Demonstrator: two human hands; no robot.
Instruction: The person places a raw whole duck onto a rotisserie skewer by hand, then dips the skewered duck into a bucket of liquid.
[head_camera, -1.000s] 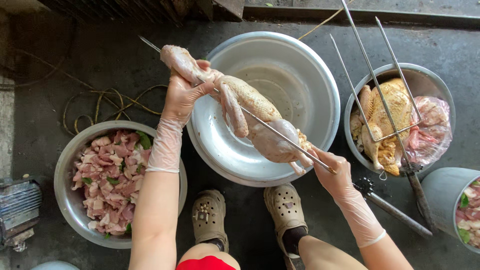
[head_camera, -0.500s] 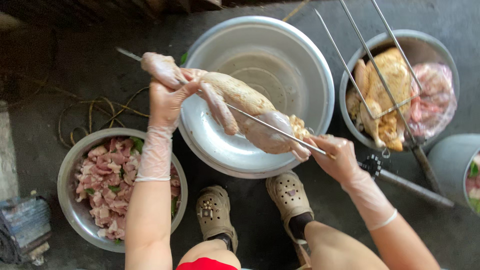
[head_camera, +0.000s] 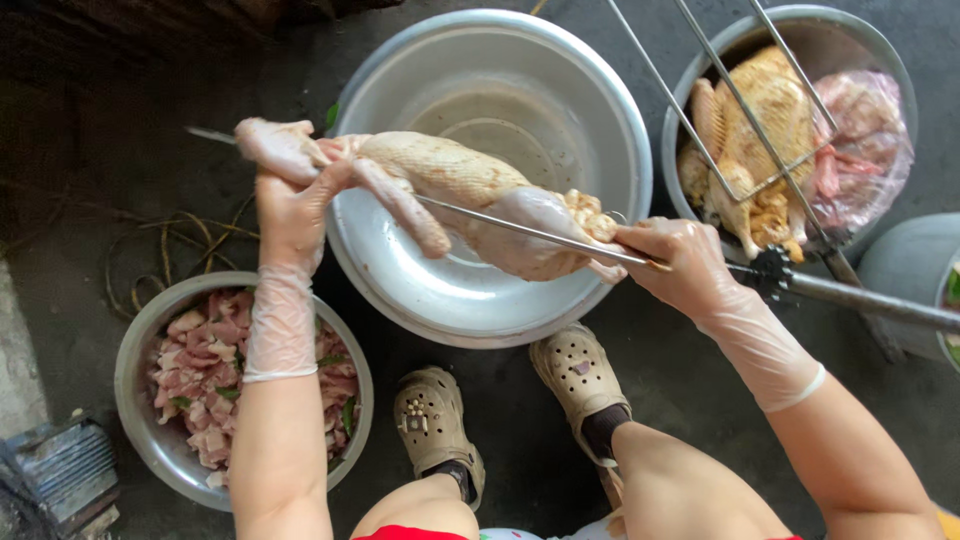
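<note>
- A round metal bowl of chopped raw pink meat (head_camera: 205, 395) sits on the dark concrete floor (head_camera: 110, 190) toward its lower left corner
- The left hand (head_camera: 290, 205), in a clear plastic glove, is closed around the neck end of a pale plucked whole raw bird (head_camera: 450, 190)
- That bird hangs level above a large empty round metal basin (head_camera: 560, 80), run through lengthwise by a thin metal skewer (head_camera: 520, 230)
- The right hand (head_camera: 675, 262), gloved too, grips the skewer just beside the bird's tail end
- Two beige perforated clogs (head_camera: 505, 400) stand on the floor below the basin
- Toward the upper right corner, a metal bowl of browned birds on skewers (head_camera: 775, 120)
</note>
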